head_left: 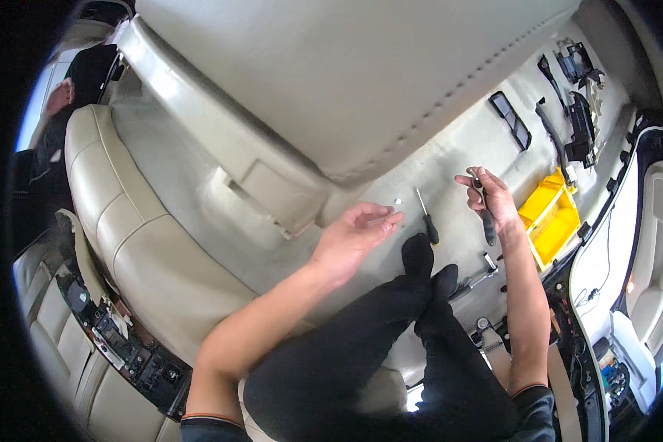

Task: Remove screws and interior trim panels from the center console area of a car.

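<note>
From where I stood, the person sat with dark-clad legs [346,361] reaching over the pale floor [449,221] of a vehicle, both bare arms stretched forward. The right hand [491,199] had its fingers wrapped around a ratchet-like tool [487,223], the metal head up by the forefinger and the dark handle hanging down past the palm; a grip so near the head looked meant for carrying or steadying rather than for leverage. The left hand [357,239] was half curled, thumb and forefinger drawn close; a thin pale edge showed there, but I could not tell whether the fingertips pinched something or merely met the light. Just beyond them a small white piece [398,201] lay on the floor, and to its right a screwdriver [430,228], its handle toward the feet, probably set so for easy reach. A metal wrench [485,275] lay beside the feet. The yellow bin [554,232] stood tilted just outside the right wrist, seemingly kept close for small items. Farther off, a black frame [510,120] and several black trim parts [582,129] lay near one another along the side, perhaps to leave room for the hands, while the big pale seat [331,81] loomed over everything. I could make out no readable writing, label or brand.
</note>
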A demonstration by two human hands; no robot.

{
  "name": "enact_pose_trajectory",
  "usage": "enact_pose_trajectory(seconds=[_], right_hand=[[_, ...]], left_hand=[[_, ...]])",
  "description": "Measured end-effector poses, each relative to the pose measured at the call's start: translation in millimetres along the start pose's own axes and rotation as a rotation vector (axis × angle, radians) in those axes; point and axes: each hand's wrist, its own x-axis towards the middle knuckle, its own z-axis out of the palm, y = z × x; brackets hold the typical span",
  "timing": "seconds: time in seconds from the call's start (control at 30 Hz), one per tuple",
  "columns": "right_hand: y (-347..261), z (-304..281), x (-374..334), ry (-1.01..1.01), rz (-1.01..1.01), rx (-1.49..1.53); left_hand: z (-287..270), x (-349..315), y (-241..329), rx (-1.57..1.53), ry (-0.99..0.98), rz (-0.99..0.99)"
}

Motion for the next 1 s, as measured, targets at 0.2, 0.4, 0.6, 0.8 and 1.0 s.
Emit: enact_pose_trajectory(seconds=[0.2, 0.4, 0.6, 0.8, 1.0], right_hand=[[32, -39, -10, 0.105, -0.035, -0.362], [117, -132, -58, 0.166, -0.095, -1.357], [125, -105, -94, 0.437, 0.024, -1.634], [86, 30, -70, 0.021, -0.447, -0.804], [69, 129, -43, -0.083, -0.751, -0.520]], left_hand=[[-3, 9, -9, 0.080, 0.024, -0.070], [3, 14, -17, 0.118, 0.056, -0.102], [-11, 25, -22, 0.228, 0.068, -0.128], [-18, 28, -15, 0.126, 0.061, -0.070], [-32, 41, 4, 0.097, 0.033, -0.033]])
